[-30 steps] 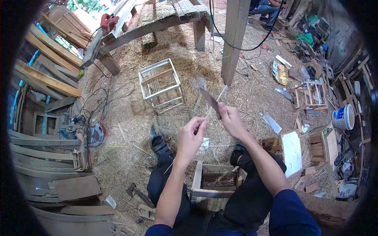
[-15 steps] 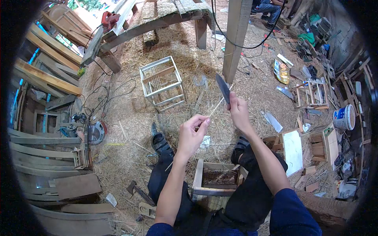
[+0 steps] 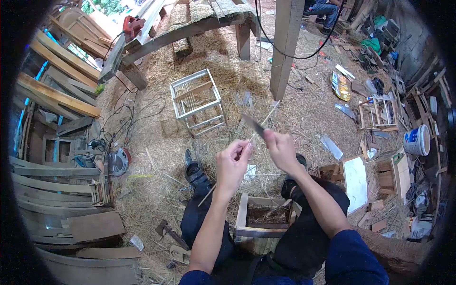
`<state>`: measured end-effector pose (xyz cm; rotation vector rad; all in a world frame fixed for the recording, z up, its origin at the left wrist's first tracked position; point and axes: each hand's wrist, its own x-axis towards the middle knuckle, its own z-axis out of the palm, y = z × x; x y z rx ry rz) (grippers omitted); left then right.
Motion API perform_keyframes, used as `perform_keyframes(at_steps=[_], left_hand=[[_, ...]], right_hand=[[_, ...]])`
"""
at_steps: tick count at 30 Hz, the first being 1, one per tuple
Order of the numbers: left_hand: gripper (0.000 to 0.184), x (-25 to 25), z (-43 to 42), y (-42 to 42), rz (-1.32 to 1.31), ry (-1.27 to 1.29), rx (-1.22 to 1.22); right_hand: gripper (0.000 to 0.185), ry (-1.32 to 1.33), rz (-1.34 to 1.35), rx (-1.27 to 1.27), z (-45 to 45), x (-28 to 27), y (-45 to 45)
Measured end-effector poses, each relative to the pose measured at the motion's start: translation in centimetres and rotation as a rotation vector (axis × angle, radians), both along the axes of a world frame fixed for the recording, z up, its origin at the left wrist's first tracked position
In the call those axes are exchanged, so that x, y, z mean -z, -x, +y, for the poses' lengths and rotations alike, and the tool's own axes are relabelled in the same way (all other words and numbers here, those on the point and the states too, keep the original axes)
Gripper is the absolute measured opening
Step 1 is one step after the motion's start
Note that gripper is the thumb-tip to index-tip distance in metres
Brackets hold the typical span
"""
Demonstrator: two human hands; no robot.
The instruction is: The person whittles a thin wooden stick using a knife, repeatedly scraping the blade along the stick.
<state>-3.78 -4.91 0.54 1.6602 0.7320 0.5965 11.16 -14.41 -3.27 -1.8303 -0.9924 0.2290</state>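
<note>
My left hand [image 3: 232, 164] pinches a thin pale wooden stick [image 3: 269, 113], which runs up and to the right past the fingers. A thin length also shows below my left wrist. In my right hand [image 3: 282, 151], the fingers are wrapped round the handle of a knife [image 3: 252, 125]. Its dark, broad blade crosses the stick just above my left fingertips; whether the edge touches the wood I cannot tell. Between my knees stands an open wooden box [image 3: 241, 209]. Beyond my hands, a small wooden frame with thin bars [image 3: 198, 99] rests on the shavings.
A wooden post [image 3: 286, 52] rises ahead, beside a rough workbench [image 3: 190, 34]. At left lie stacked boards [image 3: 57, 185] and a circular saw [image 3: 118, 161]. An axe [image 3: 168, 230] is near my left leg. A white bucket [image 3: 417, 140] stands at right. Another person [image 3: 325, 12] sits far back.
My right hand has drawn the knife down and left along the stick, nearer my left hand. The blade now slants further left. My left hand stays almost in place.
</note>
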Motion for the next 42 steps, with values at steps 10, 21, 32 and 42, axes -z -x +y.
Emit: perform_keyframes(at_steps=[10,21,32,42], left_hand=[[0.012,0.3,0.2,0.0,-0.05,0.01,0.006],[0.013,1.5,0.1,0.1,-0.041,-0.016,-0.032],[0.014,1.4,-0.4,-0.8,-0.018,-0.273,-0.095],[0.014,1.9,-0.1,-1.3,-0.108,0.042,0.061]], right_hand=[[0.067,0.046,-0.033,0.042,0.0,-0.1,-0.2],[0.063,0.052,0.012,0.033,0.4,1.6,0.8],[0.062,-0.1,-0.082,0.086,1.1,2.0,-0.3],[0.063,-0.068,0.047,0.082,0.4,-0.7,-0.1]])
